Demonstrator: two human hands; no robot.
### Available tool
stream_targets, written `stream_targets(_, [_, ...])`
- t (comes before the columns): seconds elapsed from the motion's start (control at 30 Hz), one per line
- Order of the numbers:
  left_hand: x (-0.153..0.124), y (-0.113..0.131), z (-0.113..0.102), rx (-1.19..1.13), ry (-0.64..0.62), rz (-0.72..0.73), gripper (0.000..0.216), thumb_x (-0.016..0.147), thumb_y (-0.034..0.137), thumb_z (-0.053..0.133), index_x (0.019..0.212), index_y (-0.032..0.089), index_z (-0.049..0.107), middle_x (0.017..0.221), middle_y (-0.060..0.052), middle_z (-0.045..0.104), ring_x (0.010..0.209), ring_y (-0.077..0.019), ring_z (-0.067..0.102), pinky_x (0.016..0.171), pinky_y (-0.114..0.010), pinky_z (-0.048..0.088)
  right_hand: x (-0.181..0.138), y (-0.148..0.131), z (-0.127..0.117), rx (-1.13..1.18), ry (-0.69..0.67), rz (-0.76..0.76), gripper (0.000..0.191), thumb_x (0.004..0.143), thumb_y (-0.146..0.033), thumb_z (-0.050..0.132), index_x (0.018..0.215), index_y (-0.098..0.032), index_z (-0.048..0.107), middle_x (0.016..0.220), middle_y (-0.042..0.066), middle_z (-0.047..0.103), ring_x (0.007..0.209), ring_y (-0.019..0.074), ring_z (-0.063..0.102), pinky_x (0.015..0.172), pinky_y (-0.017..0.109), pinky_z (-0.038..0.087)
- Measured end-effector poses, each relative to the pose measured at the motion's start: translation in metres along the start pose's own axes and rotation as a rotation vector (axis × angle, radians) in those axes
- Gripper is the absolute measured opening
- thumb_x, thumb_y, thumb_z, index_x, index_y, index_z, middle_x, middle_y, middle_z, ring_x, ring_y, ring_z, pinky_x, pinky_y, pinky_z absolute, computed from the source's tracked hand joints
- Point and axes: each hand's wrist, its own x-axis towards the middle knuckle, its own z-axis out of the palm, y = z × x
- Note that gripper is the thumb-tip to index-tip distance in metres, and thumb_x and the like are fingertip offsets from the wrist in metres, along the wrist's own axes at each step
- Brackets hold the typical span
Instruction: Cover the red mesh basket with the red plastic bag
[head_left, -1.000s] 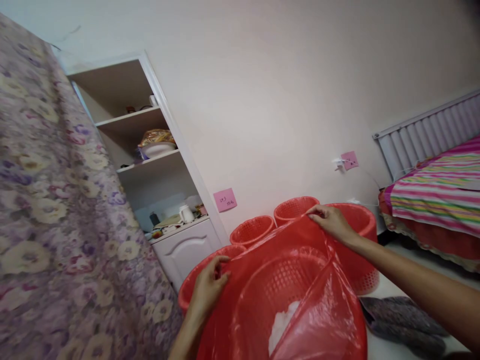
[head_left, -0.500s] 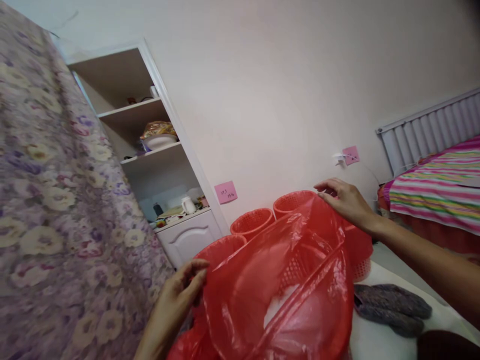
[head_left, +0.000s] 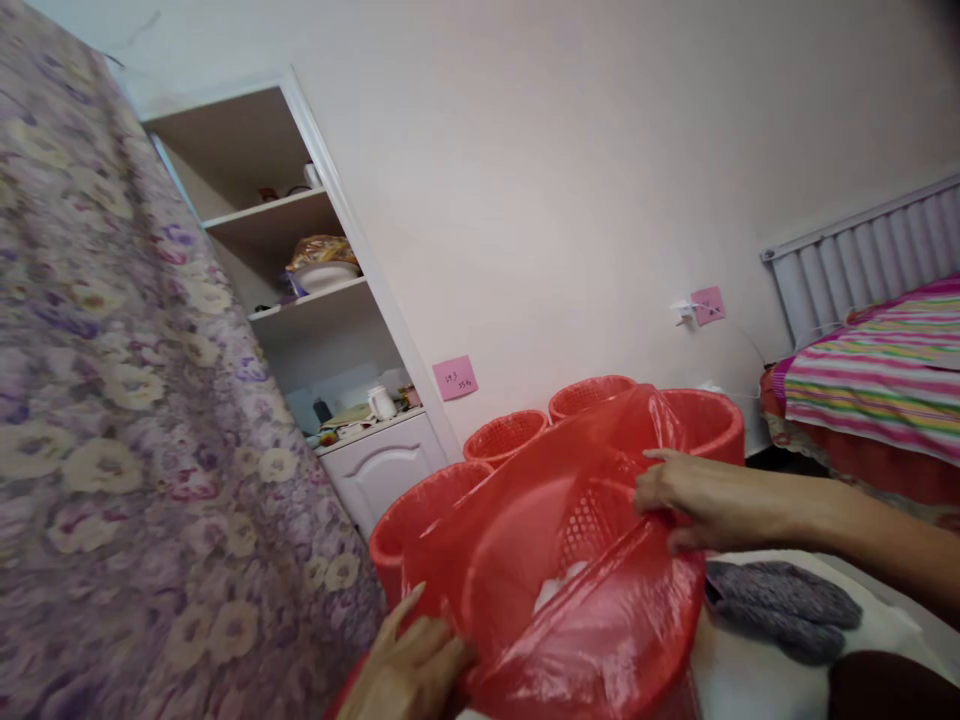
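A translucent red plastic bag (head_left: 600, 620) is spread over a red perforated basket (head_left: 592, 520) in front of me. My left hand (head_left: 409, 665) grips the bag's edge at the basket's near left rim. My right hand (head_left: 701, 500) pinches the bag at the basket's right rim, fingers closed on the film. Something white (head_left: 551, 590) shows through the bag inside the basket.
Other red baskets (head_left: 506, 435) stand behind against the wall. A floral curtain (head_left: 135, 430) hangs at the left beside a white shelf unit (head_left: 322, 300). A grey cloth (head_left: 784, 600) lies at the right, and a striped bed (head_left: 877, 380) is beyond it.
My right hand came down from the bag's far top edge to the basket's right rim. My left hand dropped lower and nearer, pulling the bag down over the rim.
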Motion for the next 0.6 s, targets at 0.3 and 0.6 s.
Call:
stream_targets(0.3, [0.030,-0.009,-0.047,-0.119,0.091,-0.341,0.007,0.091,0.032,0.056,0.095,0.031,0.062,0.090,0.007,0.070,0.092,-0.0120,0.066,0.102,-0.021,0.038,0.000,0.009,-0.044,-0.226,0.534,-0.133,0.020,0.096,-0.019,0.045,0.092,-0.021,0.065,0.085,0.003,0.064,0.083,0.0176,0.060,0.100,0.045,0.036])
stream_targets(0.6, [-0.020,-0.026,-0.032,-0.654,0.187,-1.180,0.047,0.083,0.054,0.059,0.126,0.037,0.051,0.138,0.000,0.057,0.129,-0.0248,0.050,0.109,-0.041,0.041,-0.033,0.034,-0.033,0.163,0.698,0.159,0.043,0.086,-0.039,0.064,0.126,-0.028,0.054,0.123,0.008,0.061,0.114,0.0265,0.058,0.099,0.045,0.047])
